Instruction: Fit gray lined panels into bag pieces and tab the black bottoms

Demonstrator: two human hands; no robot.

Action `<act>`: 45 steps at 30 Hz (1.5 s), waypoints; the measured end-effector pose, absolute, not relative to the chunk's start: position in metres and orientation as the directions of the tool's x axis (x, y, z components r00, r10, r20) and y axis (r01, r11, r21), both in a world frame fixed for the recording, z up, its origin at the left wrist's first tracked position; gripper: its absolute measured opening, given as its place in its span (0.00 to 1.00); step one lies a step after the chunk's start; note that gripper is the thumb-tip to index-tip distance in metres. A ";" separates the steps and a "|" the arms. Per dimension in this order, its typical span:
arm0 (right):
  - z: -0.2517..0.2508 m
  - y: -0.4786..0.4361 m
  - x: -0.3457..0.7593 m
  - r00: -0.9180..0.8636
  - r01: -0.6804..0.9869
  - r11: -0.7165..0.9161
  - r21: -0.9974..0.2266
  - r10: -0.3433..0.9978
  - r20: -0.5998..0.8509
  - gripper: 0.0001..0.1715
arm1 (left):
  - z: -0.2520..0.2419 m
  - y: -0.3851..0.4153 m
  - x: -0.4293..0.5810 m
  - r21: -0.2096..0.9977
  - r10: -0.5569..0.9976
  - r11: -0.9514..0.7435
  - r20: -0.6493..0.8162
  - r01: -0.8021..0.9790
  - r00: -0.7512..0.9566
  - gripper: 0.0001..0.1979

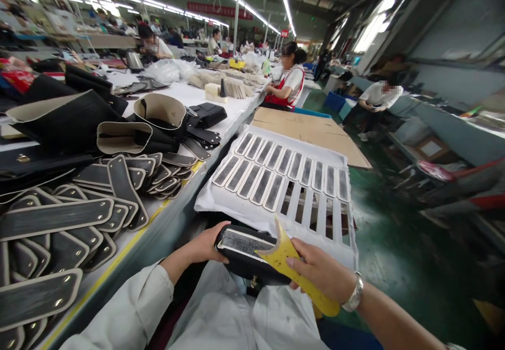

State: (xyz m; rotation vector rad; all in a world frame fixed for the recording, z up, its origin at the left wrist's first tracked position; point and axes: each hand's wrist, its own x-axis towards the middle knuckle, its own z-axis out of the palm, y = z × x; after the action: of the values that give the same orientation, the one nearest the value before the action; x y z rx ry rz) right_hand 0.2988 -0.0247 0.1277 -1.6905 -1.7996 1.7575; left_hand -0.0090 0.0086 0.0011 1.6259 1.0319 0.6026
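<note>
One black bag (249, 261), left end gripped between fingers and thumb of left hand (205, 242); right hand (321, 268) has fingers wrapped round a yellow scraper (279, 259) (blade overlaps bag's right end).

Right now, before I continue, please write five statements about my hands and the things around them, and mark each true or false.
1. The right hand holds a flat yellow tool with a notched end. True.
2. The left hand holds a black box-shaped piece. True.
3. A bracelet is on the left wrist. False: the shiny silver bracelet is on the right wrist.
4. Grey strips with pale edges lie on a white slatted panel. True.
5. Dark studded straps lie only on the floor. False: dark straps with pale edges are piled on the left-hand table.
</note>
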 end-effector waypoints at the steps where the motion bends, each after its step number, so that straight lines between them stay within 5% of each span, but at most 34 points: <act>1: 0.122 -0.036 0.294 -0.385 0.588 -0.279 -0.759 0.728 -0.567 0.08 | 0.002 0.010 -0.005 0.910 0.871 -0.139 -0.075 0.391 0.485 0.46; 8: 0.059 -0.078 0.245 -0.287 0.602 -0.370 -0.708 0.727 -0.624 0.07 | -0.013 0.005 0.013 0.806 0.935 -0.242 0.043 0.541 0.353 0.30; 15: 0.035 -0.078 0.197 -0.245 0.246 -0.635 -0.732 0.690 -0.681 0.08 | -0.023 0.004 0.013 0.784 0.954 -0.238 0.077 0.574 0.290 0.23; 21: 0.036 -0.068 0.170 -0.215 0.173 -0.775 -0.608 0.573 -0.791 0.15 | -0.023 0.017 0.002 0.808 0.962 -0.226 0.098 0.544 0.253 0.33; 25: 0.043 -0.062 0.170 -0.292 0.134 -0.821 -0.555 0.502 -0.814 0.16 | -0.022 0.016 -0.008 0.908 0.922 -0.220 0.075 0.356 0.379 0.39; 30: 0.042 -0.060 0.166 -0.346 0.070 -0.837 -0.542 0.489 -0.800 0.18 | -0.027 0.011 -0.010 0.986 0.850 0.168 -0.136 -0.017 0.509 0.41; 36: 0.026 -0.064 0.149 -0.321 -0.135 -0.859 -0.493 0.509 -0.799 0.19 | -0.049 0.006 -0.014 0.733 0.805 0.497 -0.190 -0.464 0.563 0.36; 40: 0.024 -0.065 0.138 -0.280 -0.241 -0.852 -0.465 0.520 -0.807 0.18 | -0.051 -0.001 -0.012 0.512 0.798 0.556 -0.107 -0.655 0.594 0.28; 45: 0.024 -0.065 0.126 -0.328 -0.335 -0.837 -0.433 0.534 -0.779 0.16 | -0.042 -0.010 0.004 0.572 0.884 0.433 -0.120 -0.697 0.451 0.36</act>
State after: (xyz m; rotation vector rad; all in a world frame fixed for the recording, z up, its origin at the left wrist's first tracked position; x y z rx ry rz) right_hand 0.1258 -0.0653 0.0238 -1.3862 -0.2618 2.1816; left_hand 0.0042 -0.0103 -0.0420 0.4839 0.4397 1.0249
